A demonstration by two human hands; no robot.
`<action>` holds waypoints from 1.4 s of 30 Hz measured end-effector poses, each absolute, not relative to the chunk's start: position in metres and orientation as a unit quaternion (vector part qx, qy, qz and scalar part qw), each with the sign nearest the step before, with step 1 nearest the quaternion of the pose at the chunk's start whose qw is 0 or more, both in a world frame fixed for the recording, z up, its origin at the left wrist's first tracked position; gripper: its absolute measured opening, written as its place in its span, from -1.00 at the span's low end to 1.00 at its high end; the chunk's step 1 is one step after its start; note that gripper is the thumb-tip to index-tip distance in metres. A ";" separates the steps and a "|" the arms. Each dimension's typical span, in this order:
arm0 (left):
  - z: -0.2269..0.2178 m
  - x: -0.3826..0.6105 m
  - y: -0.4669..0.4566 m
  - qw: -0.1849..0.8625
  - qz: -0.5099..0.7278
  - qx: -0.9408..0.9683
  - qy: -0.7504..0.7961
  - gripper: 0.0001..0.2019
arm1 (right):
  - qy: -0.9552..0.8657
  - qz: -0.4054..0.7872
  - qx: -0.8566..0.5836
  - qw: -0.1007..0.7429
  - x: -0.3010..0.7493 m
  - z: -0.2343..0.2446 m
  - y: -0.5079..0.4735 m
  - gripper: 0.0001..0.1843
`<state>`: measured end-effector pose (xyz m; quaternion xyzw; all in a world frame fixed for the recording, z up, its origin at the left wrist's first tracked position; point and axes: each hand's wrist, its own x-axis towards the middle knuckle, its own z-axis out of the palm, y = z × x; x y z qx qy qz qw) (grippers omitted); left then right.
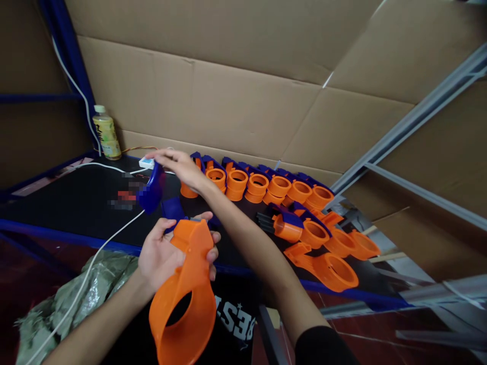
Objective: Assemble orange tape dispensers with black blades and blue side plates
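Observation:
My left hand (pixel 162 253) grips a large orange plastic funnel-shaped part (pixel 186 294) by its narrow upper end, the wide mouth pointing down toward me. My right hand (pixel 178 165) reaches forward over the black table mat (pixel 76 203) and holds a curved dark blue plastic piece (pixel 152 190) that hangs below its fingers. A second blue piece (pixel 173 208) lies on the mat just behind the orange part.
A row of assembled orange-and-blue parts (pixel 258 185) lines the back of the table, with more orange parts (pixel 327 263) at the right. A drink bottle (pixel 106 133) and a white power strip (pixel 146 162) with cable stand at the back left. Cardboard walls surround the table.

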<state>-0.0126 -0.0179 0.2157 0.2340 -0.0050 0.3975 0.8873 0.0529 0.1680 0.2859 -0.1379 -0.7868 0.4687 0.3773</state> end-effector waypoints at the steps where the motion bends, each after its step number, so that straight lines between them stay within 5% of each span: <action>1: 0.218 -0.015 -0.017 0.884 0.405 0.233 0.008 -0.46 | -0.777 0.461 -0.155 0.399 0.062 0.294 0.165 -0.73; 12: 0.206 -0.012 -0.007 0.830 0.485 0.261 0.091 -0.50 | -0.829 0.181 -0.236 0.473 0.167 0.357 0.044 -0.64; 17: 0.197 -0.002 -0.011 0.814 0.504 0.267 0.107 -0.58 | -0.913 0.143 -0.215 0.317 0.151 0.325 0.017 -0.62; 23: 0.200 0.002 -0.015 0.817 0.505 0.245 0.133 -0.63 | -0.851 0.066 -0.318 0.413 0.134 0.280 0.015 -0.60; 30: 0.208 0.006 -0.018 0.665 0.662 0.253 0.233 -0.68 | -0.844 0.163 -0.377 0.345 0.153 0.269 -0.005 -0.54; 42: 0.201 0.006 -0.012 0.633 0.676 0.280 0.252 -0.61 | -0.828 0.199 -0.378 0.363 0.183 0.252 -0.019 -0.53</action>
